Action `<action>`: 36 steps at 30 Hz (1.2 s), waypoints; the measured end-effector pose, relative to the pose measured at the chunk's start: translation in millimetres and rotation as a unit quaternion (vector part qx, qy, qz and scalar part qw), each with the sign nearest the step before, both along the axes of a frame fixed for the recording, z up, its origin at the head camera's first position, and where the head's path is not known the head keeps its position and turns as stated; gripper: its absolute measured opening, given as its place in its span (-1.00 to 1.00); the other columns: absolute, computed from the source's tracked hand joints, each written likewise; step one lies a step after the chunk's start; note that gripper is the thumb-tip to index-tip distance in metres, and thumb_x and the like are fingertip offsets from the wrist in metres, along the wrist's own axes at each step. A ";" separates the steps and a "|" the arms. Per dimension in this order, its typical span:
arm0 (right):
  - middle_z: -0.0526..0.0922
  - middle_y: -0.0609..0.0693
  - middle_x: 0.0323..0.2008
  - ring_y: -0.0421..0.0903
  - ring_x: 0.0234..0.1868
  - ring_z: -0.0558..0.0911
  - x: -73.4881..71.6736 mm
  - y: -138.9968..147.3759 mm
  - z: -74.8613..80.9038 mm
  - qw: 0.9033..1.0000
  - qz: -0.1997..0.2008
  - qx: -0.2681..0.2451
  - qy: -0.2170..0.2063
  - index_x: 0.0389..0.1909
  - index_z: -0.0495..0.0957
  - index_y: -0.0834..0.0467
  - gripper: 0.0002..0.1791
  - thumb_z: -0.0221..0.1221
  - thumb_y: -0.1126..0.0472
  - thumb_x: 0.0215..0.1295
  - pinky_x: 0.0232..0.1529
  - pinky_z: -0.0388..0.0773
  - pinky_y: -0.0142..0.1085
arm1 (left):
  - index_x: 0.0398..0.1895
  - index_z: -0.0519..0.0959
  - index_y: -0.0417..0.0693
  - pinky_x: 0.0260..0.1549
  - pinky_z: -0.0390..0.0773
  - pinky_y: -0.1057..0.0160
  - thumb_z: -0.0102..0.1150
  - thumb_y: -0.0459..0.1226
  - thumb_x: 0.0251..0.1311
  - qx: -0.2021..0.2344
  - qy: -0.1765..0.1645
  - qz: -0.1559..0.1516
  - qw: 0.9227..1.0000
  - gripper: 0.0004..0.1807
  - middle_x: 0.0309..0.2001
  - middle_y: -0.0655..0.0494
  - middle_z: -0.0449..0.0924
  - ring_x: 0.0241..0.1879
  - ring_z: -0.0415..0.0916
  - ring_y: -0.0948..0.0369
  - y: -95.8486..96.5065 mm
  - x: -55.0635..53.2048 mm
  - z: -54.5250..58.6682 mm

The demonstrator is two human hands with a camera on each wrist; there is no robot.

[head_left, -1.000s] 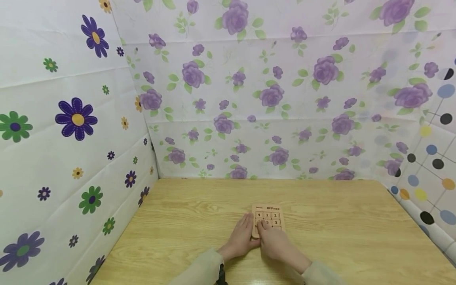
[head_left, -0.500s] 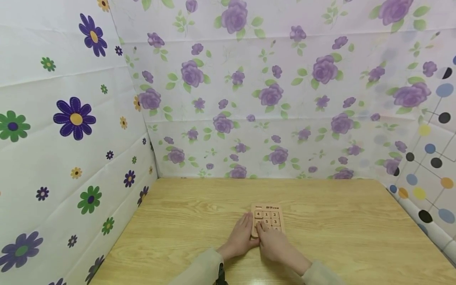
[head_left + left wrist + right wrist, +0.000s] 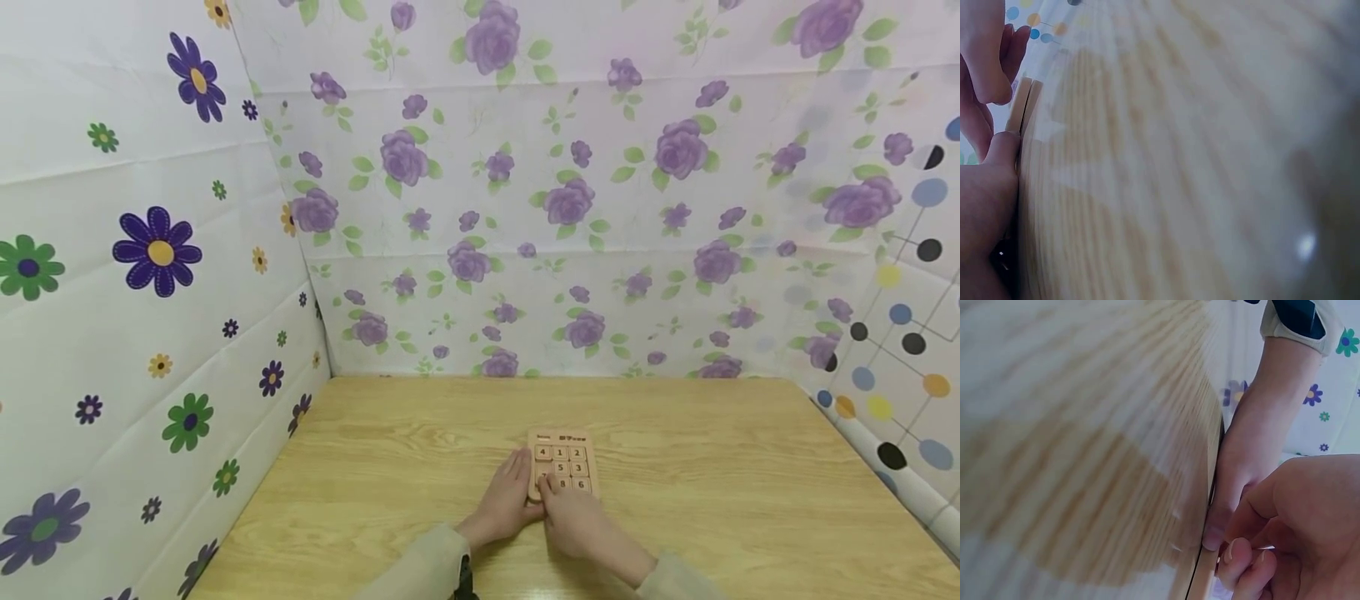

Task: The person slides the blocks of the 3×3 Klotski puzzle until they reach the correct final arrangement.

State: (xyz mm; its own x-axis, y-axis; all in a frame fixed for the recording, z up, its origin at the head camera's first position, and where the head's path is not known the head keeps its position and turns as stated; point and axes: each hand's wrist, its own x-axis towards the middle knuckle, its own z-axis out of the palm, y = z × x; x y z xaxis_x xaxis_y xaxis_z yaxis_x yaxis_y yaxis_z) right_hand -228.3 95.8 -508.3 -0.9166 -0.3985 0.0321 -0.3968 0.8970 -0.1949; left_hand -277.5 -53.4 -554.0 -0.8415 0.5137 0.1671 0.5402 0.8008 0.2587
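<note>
A wooden number sliding puzzle (image 3: 565, 439) lies flat on the table, its tiles marked with digits. My left hand (image 3: 504, 498) rests along its left edge with fingers straight and together, the thumb against the near edge. Over the lower left of the board, my right hand (image 3: 572, 515) touches the tile marked 7 (image 3: 543, 476) with its fingertips. A gap shows between that tile and the one marked 4 (image 3: 542, 452). In the right wrist view, the outer fingers (image 3: 1254, 575) of the right hand are loosely bent beside the board. Part of the bottom row is covered.
The wood-grain table (image 3: 390, 450) extends on both sides and behind the puzzle. Patterned cloths hang around it: a purple-rose one (image 3: 465, 308) at the back, a daisy one (image 3: 112, 333) on the left, a dotted one (image 3: 900, 375) on the right.
My right fingertips have drawn slightly toward me, and the tile marked 7 has slid down a little. The 8 and 6 now show more clearly. The left hand stays put.
</note>
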 end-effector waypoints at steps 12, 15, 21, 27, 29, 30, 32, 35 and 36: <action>0.42 0.35 0.28 0.24 0.13 0.58 6.5 -1.1 0.2 1.000 0.007 0.002 -0.004 0.28 0.36 0.37 -0.45 0.07 0.21 0.31 -0.03 0.65 0.01 | 0.44 0.04 -0.44 0.46 0.13 0.01 0.17 0.14 0.20 -0.010 0.002 0.006 1.000 0.02 0.47 -0.29 0.07 0.48 0.03 -0.09 0.9 0.1 -0.1; 0.43 0.36 0.26 0.24 0.10 0.59 8.9 -1.3 2.3 1.000 0.011 0.001 -0.003 0.26 0.38 0.39 -0.46 0.08 0.23 0.29 -0.05 0.66 0.00 | 0.44 0.02 -0.44 0.46 0.11 0.01 0.18 0.13 0.20 -0.007 -0.005 0.007 1.000 0.03 0.47 -0.29 0.05 0.49 0.02 -0.09 0.7 0.5 0.5; 0.47 0.37 0.22 0.18 -0.10 0.68 12.5 -1.7 5.5 1.000 0.015 0.007 0.009 0.23 0.41 0.42 -0.47 0.09 0.25 0.27 -0.25 0.71 -0.08 | 0.44 0.02 -0.46 0.46 0.10 0.00 0.19 0.11 0.19 0.002 -0.007 0.003 1.000 0.03 0.47 -0.31 0.05 0.49 0.01 -0.10 0.7 1.5 0.9; 0.48 0.36 0.22 0.22 -0.04 0.66 13.1 -1.1 3.0 1.000 0.018 0.007 0.018 0.23 0.41 0.41 -0.48 0.08 0.24 0.29 -0.18 0.70 -0.06 | 0.44 0.03 -0.46 0.47 0.10 0.01 0.18 0.11 0.19 -0.005 -0.005 0.005 1.000 0.03 0.47 -0.30 0.05 0.49 0.01 -0.09 0.7 0.9 1.5; 0.48 0.36 0.22 0.23 -0.01 0.65 13.2 -0.8 2.4 1.000 0.020 0.005 0.019 0.23 0.41 0.41 -0.48 0.07 0.24 0.29 -0.14 0.69 -0.04 | 0.44 0.03 -0.45 0.47 0.10 0.02 0.18 0.11 0.20 -0.007 -0.007 0.007 1.000 0.02 0.48 -0.29 0.05 0.49 0.01 -0.09 0.6 0.9 1.5; 0.47 0.36 0.22 0.24 0.01 0.64 13.2 -0.6 2.4 1.000 0.021 0.003 0.020 0.23 0.41 0.41 -0.48 0.07 0.24 0.29 -0.11 0.68 -0.03 | 0.44 0.03 -0.45 0.47 0.10 0.02 0.18 0.11 0.20 -0.007 -0.008 0.007 1.000 0.02 0.48 -0.29 0.05 0.49 0.00 -0.08 0.5 1.0 1.6; 0.47 0.37 0.22 0.25 0.07 0.61 12.0 -0.4 2.7 1.000 0.020 -0.006 0.015 0.22 0.41 0.41 -0.49 0.06 0.24 0.29 -0.04 0.65 0.01 | 0.44 0.03 -0.45 0.47 0.10 0.02 0.18 0.11 0.20 -0.006 -0.010 0.008 1.000 0.02 0.48 -0.29 0.05 0.49 0.00 -0.08 0.4 1.4 1.9; 0.47 0.37 0.22 0.26 0.14 0.57 9.4 -0.2 4.5 1.000 0.016 -0.013 0.007 0.22 0.41 0.40 -0.49 0.07 0.23 0.30 0.03 0.61 0.06 | 0.44 0.02 -0.44 0.47 0.08 0.01 0.18 0.11 0.20 -0.004 -0.014 0.009 1.000 0.02 0.48 -0.29 0.04 0.50 0.00 -0.08 0.6 1.8 2.2; 0.47 0.37 0.22 0.26 0.14 0.57 7.8 -0.2 5.0 1.000 0.013 -0.015 0.004 0.23 0.42 0.39 -0.49 0.07 0.23 0.31 0.02 0.61 0.07 | 0.45 0.02 -0.44 0.47 0.08 0.01 0.18 0.12 0.20 -0.004 -0.015 0.009 1.000 0.03 0.48 -0.29 0.03 0.50 0.00 -0.09 0.7 1.8 2.1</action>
